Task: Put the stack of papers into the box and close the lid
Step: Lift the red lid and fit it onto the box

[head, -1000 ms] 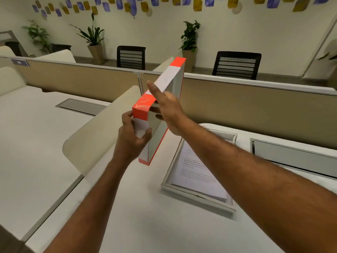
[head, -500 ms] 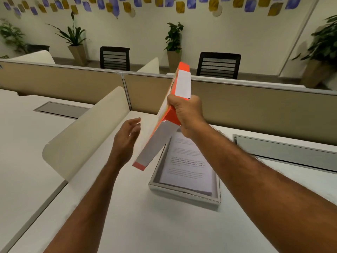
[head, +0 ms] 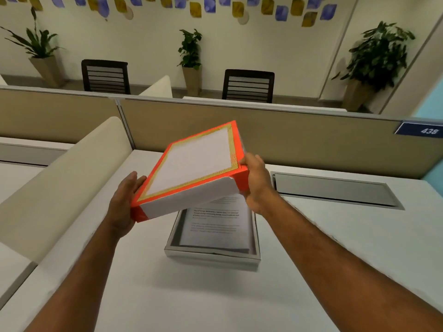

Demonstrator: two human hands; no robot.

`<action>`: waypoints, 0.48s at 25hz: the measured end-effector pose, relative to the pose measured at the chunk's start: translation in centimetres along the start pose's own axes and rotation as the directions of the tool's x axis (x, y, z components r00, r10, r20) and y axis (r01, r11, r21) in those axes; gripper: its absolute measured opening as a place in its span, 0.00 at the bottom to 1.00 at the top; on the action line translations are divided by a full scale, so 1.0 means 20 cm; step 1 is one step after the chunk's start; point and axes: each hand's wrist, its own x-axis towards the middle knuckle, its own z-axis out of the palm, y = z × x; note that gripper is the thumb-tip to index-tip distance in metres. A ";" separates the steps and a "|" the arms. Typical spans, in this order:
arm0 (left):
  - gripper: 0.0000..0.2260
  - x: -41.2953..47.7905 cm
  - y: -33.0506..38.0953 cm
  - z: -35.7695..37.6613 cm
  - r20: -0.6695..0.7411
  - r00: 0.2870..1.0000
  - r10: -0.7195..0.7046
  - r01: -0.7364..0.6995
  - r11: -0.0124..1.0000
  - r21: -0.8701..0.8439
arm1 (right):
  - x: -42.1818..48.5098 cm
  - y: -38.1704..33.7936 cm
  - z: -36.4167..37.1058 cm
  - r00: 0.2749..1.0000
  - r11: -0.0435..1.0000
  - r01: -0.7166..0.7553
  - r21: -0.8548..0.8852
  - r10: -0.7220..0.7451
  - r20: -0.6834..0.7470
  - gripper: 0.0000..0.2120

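Note:
An orange-and-white lid point(head: 191, 164) hovers tilted above the desk, top face up, its near-left corner lowest. My left hand point(head: 124, 200) grips that near-left corner. My right hand point(head: 256, 180) grips the near-right corner. Below the lid a shallow grey box point(head: 211, 256) rests on the white desk. The stack of printed papers point(head: 215, 226) lies inside the box. The lid hides the far part of the box and papers.
A cream curved divider point(head: 62, 178) rises at the left of the desk. A tan partition point(head: 299, 137) runs along the back, with a blue sign "438" point(head: 422, 130). A grey cable hatch point(head: 333, 190) sits in the desk to the right.
The lid has turned from standing on edge to nearly flat, top face up, over the box. My left hand, which had let go, has taken hold of its near-left corner.

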 end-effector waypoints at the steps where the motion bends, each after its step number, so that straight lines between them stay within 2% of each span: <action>1: 0.20 0.02 0.01 0.03 0.008 1.000 0.029 -0.029 0.998 0.058 | 0.01 0.04 -0.04 0.999 0.997 0.039 -0.065 -0.040 -0.012 0.16; 3: 0.27 0.06 0.02 0.08 0.000 0.999 0.034 -0.034 0.982 0.186 | 0.02 0.09 -0.12 0.992 0.980 0.122 -0.159 -0.125 -0.004 0.11; 4: 0.31 0.09 0.02 0.10 -0.012 1.000 0.018 -0.014 0.969 0.245 | 0.02 0.11 -0.15 0.991 0.977 0.131 -0.169 -0.132 0.003 0.12; 6: 0.32 0.15 0.01 0.14 -0.021 1.000 0.015 -0.007 0.944 0.331 | 0.04 0.15 -0.21 0.995 0.982 0.094 -0.165 -0.099 -0.025 0.12; 12: 0.32 0.25 0.05 0.23 -0.023 1.000 -0.016 0.023 0.944 0.328 | 0.11 0.22 -0.28 0.995 0.984 0.024 -0.175 -0.041 -0.095 0.09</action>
